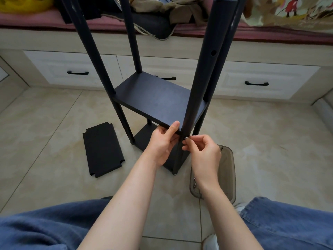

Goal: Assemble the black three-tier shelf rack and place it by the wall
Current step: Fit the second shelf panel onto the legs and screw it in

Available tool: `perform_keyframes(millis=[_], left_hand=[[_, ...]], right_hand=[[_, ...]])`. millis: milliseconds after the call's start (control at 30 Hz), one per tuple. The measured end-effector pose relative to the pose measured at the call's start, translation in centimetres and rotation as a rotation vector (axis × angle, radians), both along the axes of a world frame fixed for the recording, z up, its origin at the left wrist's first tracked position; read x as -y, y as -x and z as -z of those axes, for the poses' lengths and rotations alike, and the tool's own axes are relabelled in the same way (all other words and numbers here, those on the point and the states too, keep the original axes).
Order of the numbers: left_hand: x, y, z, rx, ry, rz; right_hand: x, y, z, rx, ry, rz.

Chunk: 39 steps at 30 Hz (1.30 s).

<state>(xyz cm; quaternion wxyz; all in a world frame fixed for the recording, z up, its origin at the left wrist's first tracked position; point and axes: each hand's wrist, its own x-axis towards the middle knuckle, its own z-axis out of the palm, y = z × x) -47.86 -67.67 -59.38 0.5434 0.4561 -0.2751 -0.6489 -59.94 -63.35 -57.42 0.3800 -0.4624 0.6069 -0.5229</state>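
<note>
The black rack stands upright on the tiled floor with four round posts; the near right post [200, 73] has an open screw hole higher up. A middle shelf board [155, 100] sits between the posts, above a bottom board [144, 136]. My left hand [163, 141] grips the middle board's near corner, thumb on top. My right hand [201, 150] pinches a small silver screw [186, 138] against the near right post at that corner. A third black board [103, 149] with notched corners lies flat on the floor to the left.
A smoky transparent tray [228, 170] holding small hardware lies on the floor under my right wrist. White drawers with black handles [77, 72] run along the back below a cushioned bench piled with clothes. My knees in blue jeans [288, 222] frame the bottom.
</note>
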Motion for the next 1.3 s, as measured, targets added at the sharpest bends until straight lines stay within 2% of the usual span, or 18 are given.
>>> perform_keyframes(millis=[100,300,333,400,467,567,633,700,867,900,967,1033,1133,1200,1300], left_hand=[[0.1,0.0,0.0,-0.011,-0.008,-0.004],[0.0,0.0,-0.1,-0.017,-0.008,0.003],[0.0,0.0,-0.1,-0.018,-0.009,0.001],[0.0,0.1,-0.3,-0.016,-0.014,-0.004],[-0.1,0.2,-0.4,-0.004,-0.019,-0.011],[-0.2,0.2,-0.5,0.018,-0.01,-0.01],[-0.4,0.1,-0.7,0.048,-0.007,0.009],[-0.6,-0.1,-0.8,0.11,-0.023,0.018],[-1.5,-1.1,-2.0,0.258,-0.112,-0.016],[-1.7,-1.2,-2.3,0.323,-0.145,-0.056],[-2.2,-1.4,-2.6,0.607,-0.117,-0.151],[-2.6,-1.4,-2.6,0.952,0.114,-0.179],[-2.3,-1.1,-3.0,1.32,0.429,-0.056],[-1.6,-0.5,-3.4,1.465,0.481,0.051],[-0.6,0.1,-4.2,1.495,0.5,0.149]], right_hand=[[0.1,0.0,0.1,-0.128,0.052,-0.015],[0.7,0.6,0.4,0.238,-0.163,-0.035],[0.7,0.7,0.3,0.23,-0.18,-0.044],[1.0,1.3,0.2,0.089,-0.171,-0.067],[1.7,2.3,-0.4,-0.013,-0.134,-0.184],[3.1,3.5,-1.6,0.059,-0.121,-0.466],[3.8,4.2,-2.1,0.028,-0.127,-0.565],[4.0,4.5,-2.3,-0.031,-0.126,-0.58],[4.2,4.8,-2.2,0.006,-0.129,-0.567],[4.2,4.8,-2.2,0.0,-0.121,-0.566],[4.4,4.8,-2.1,-0.004,-0.118,-0.557],[4.6,4.9,-2.0,0.009,-0.132,-0.545],[5.1,4.9,-1.7,0.047,-0.141,-0.536],[5.5,5.1,-1.4,0.091,-0.136,-0.532],[5.9,5.2,-1.0,0.146,-0.141,-0.546]])
